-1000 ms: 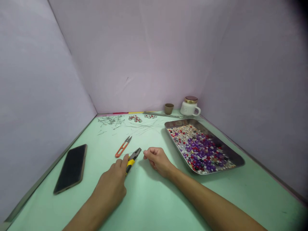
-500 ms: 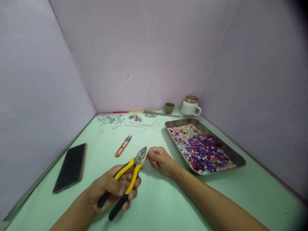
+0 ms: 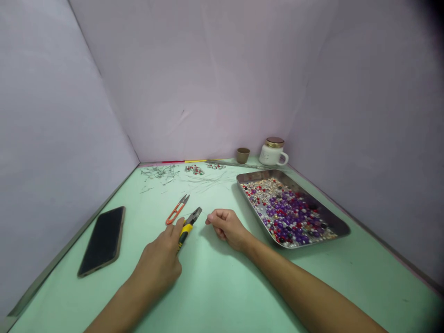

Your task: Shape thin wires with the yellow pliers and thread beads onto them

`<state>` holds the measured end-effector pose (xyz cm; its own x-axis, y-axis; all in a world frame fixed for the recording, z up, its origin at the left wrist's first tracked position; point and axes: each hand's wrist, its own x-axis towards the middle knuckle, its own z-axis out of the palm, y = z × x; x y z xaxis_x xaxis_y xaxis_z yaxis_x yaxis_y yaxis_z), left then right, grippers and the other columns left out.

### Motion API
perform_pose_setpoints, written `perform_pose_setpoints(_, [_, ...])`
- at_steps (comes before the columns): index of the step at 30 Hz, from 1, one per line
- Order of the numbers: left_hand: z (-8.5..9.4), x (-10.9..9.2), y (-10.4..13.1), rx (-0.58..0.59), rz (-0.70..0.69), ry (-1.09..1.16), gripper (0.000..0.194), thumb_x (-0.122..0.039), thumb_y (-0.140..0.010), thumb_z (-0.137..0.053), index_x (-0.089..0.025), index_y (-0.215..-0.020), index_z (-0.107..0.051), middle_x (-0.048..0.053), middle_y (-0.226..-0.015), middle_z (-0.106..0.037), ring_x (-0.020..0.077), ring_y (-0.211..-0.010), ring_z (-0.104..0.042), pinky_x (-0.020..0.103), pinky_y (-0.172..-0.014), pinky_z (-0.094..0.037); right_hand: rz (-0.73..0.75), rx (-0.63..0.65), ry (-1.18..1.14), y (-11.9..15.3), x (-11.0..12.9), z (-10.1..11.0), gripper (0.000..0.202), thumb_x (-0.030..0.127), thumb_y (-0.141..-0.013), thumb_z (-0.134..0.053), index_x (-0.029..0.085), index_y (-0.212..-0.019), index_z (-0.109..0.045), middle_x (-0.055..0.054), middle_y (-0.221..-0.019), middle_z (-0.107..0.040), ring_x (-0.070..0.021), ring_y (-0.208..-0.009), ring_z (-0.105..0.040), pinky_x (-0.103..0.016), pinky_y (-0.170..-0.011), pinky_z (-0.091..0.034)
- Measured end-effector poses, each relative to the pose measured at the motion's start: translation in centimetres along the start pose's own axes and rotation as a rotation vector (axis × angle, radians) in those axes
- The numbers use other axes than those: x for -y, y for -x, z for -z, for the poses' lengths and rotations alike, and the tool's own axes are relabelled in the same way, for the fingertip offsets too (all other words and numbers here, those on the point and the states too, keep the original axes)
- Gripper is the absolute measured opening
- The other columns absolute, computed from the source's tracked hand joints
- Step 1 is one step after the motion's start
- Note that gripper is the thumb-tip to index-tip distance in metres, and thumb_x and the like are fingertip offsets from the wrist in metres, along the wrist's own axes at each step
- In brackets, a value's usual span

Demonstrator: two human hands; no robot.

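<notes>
My left hand [image 3: 162, 256], back upward, is closed around yellow-and-black combination pliers [image 3: 189, 225]. Their metal jaws point up and right, and most of the handles are hidden under the hand. A short gap to the right, my right hand [image 3: 227, 227] is closed, thumb pressed to the fingers; whatever it pinches is too small to make out. Just beyond the pliers lie orange thread snips [image 3: 176, 210], blades pointing away.
A metal tray [image 3: 258, 212] of mixed beads stands at the right. Behind are cut wire pieces [image 3: 159, 172], beaded wire pieces [image 3: 194, 170], a small brown cup [image 3: 243, 155] and a lidded white mug [image 3: 272, 153]. A phone [image 3: 103, 240] lies left.
My left hand has rolled from palm up to palm down, turning the pliers and drawing their jaws left, away from my right hand. My right hand has barely shifted.
</notes>
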<state>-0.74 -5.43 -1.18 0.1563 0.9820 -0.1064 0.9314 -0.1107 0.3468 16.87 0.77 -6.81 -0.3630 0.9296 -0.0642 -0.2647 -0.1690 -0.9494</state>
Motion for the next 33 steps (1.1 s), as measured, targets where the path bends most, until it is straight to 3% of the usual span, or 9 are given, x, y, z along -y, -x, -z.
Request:
perform_pose_setpoints(5, [1.4, 0.9, 0.2, 0.422, -0.084, 0.854, 0.046, -0.003, -0.053, -0.040, -0.016, -0.095, -0.052, 0.002, -0.071, -0.054, 0.0155, -0.063, -0.052, 0.026, -0.054, -0.043, 0.058, 0.080, -0.008, 0.1, 0.0, 0.4, 0.025, 0.037, -0.069, -0.061, 0.013, -0.067, -0.058, 0.008, -0.037, -0.040, -0.0029, -0.032, -0.029, -0.018, -0.034, -0.019])
perform_pose_setpoints(8, [1.2, 1.2, 0.3, 0.661, -0.076, 1.354, 0.056, -0.005, -0.051, -0.046, -0.018, -0.105, -0.048, 0.003, -0.080, -0.053, 0.0138, -0.062, -0.051, 0.025, -0.047, -0.044, 0.066, 0.117, -0.031, 0.2, 0.0, 0.5, 0.025, 0.037, -0.069, -0.062, 0.012, -0.068, -0.060, 0.008, -0.038, -0.042, -0.0031, -0.034, -0.030, -0.018, -0.035, -0.020])
perform_pose_setpoints(11, [0.7, 1.4, 0.2, 0.759, -0.065, 1.597, 0.060, -0.007, -0.049, -0.049, -0.021, -0.108, -0.046, 0.004, -0.086, -0.051, 0.0116, -0.062, -0.050, 0.022, -0.044, -0.043, 0.058, 0.124, -0.057, 0.2, 0.0, 0.6, 0.027, 0.039, -0.068, -0.062, 0.012, -0.067, -0.059, 0.007, -0.038, -0.043, -0.0032, -0.034, -0.031, -0.018, -0.035, -0.021])
perform_pose_setpoints(14, [0.9, 1.3, 0.0, 0.623, -0.052, 1.377, 0.050, -0.007, -0.050, -0.047, -0.017, -0.099, -0.050, 0.004, -0.081, -0.052, 0.0126, -0.061, -0.049, 0.023, -0.046, -0.043, 0.037, 0.081, -0.036, 0.1, 0.0, 0.6, 0.028, 0.040, -0.068, -0.063, 0.012, -0.064, -0.058, 0.007, -0.038, -0.042, -0.0030, -0.032, -0.031, -0.017, -0.034, -0.021])
perform_pose_setpoints(17, [1.3, 0.9, -0.1, 0.319, -0.055, 0.755, 0.042, -0.005, -0.053, -0.041, -0.015, -0.092, -0.053, 0.003, -0.073, -0.054, 0.0161, -0.065, -0.051, 0.027, -0.056, -0.043, 0.008, 0.038, 0.001, 0.0, -0.1, 0.5, 0.028, 0.040, -0.067, -0.063, 0.013, -0.064, -0.057, 0.008, -0.037, -0.041, -0.0026, -0.030, -0.029, -0.017, -0.032, -0.020])
perform_pose_setpoints(20, [0.7, 0.5, -0.1, 0.075, -0.024, 0.171, 0.063, -0.002, -0.057, -0.038, -0.019, -0.118, -0.043, 0.007, -0.097, -0.057, 0.0226, -0.082, -0.054, 0.032, -0.069, -0.041, -0.009, 0.002, 0.028, -0.1, 0.0, 0.3, 0.028, 0.040, -0.066, -0.063, 0.013, -0.063, -0.056, 0.009, -0.036, -0.040, -0.0023, -0.029, -0.028, -0.017, -0.031, -0.019])
perform_pose_setpoints(23, [-0.2, 0.1, -0.1, 0.006, 0.041, -0.172, 0.079, -0.001, -0.058, -0.037, -0.019, -0.133, -0.023, 0.015, -0.120, -0.046, 0.0282, -0.091, -0.053, 0.034, -0.066, -0.040, 0.000, -0.015, 0.052, 0.0, 0.1, 0.1, 0.027, 0.039, -0.065, -0.063, 0.013, -0.064, -0.056, 0.009, -0.037, -0.040, -0.0023, -0.029, -0.029, -0.017, -0.030, -0.019])
perform_pose_setpoints(28, [0.3, 0.1, 0.0, 0.009, -0.051, 0.100, 0.065, 0.000, -0.058, -0.036, -0.020, -0.120, -0.039, 0.009, -0.100, -0.055, 0.0230, -0.086, -0.054, 0.030, -0.066, -0.040, 0.013, 0.018, 0.063, 0.0, 0.1, 0.2, 0.026, 0.038, -0.068, -0.061, 0.013, -0.065, -0.057, 0.008, -0.037, -0.042, -0.0026, -0.031, -0.030, -0.017, -0.032, -0.021])
perform_pose_setpoints(33, [2.0, 0.5, 0.2, 0.386, -0.017, 0.870, 0.035, -0.004, -0.053, -0.041, -0.015, -0.085, -0.051, 0.002, -0.069, -0.052, 0.0141, -0.060, -0.049, 0.026, -0.051, -0.041, 0.058, 0.056, 0.062, 0.1, 0.1, 0.4, 0.024, 0.036, -0.070, -0.060, 0.013, -0.067, -0.058, 0.008, -0.040, -0.042, -0.0033, -0.034, -0.032, -0.017, -0.035, -0.023])
